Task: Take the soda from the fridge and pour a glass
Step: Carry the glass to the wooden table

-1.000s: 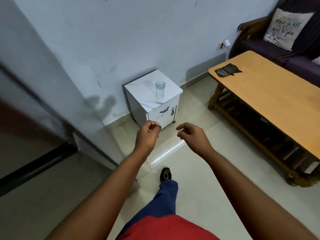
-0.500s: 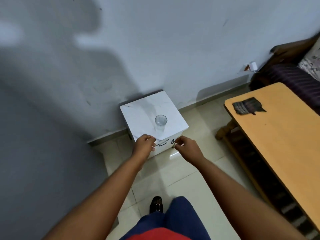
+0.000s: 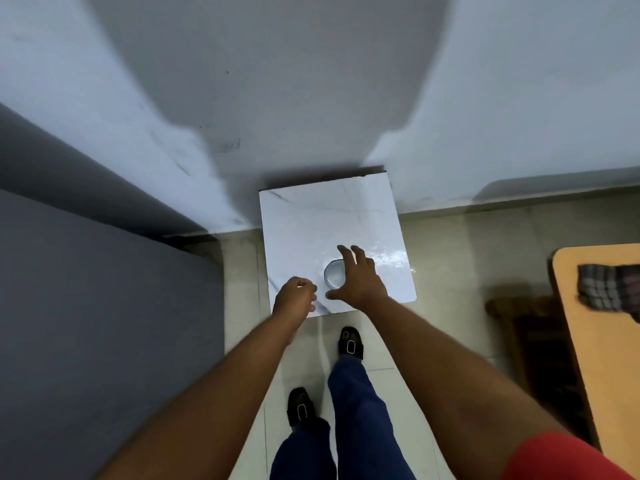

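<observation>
1. Head view, looking steeply down: a pale wall [image 3: 311,81] fills the upper half and carries a broad dark shadow.
2. Grey panel [image 3: 86,341] occupies the left side, its edge running down beside the left arm.
3. Tiled floor [image 3: 450,271] spans the lower middle, meeting the wall along a skirting line.
4. Wooden counter [image 3: 599,375] enters at the right edge, with a dark checked cloth [image 3: 606,287] lying on its far corner.
5. White marble-patterned cabinet [image 3: 329,220] stands against the wall, seen from directly above; its top is glossy near the right front.
6. Legs in blue trousers [image 3: 360,410] stand before the cabinet, each foot in a black sandal [image 3: 350,344] with a buckle.
7. Right hand [image 3: 360,278] reaches over the cabinet top, fingers [image 3: 346,254] spread wide and curved around the glass, thumb at the near side; contact with the glass cannot be told.
8. Left hand [image 3: 294,296] hangs over the cabinet's near left edge, fingers curled into a loose fist holding nothing visible.
9. Glass [image 3: 333,277] stands upright on the cabinet top, near the front and right of centre, partly covered by the right hand; it looks clear and empty.
</observation>
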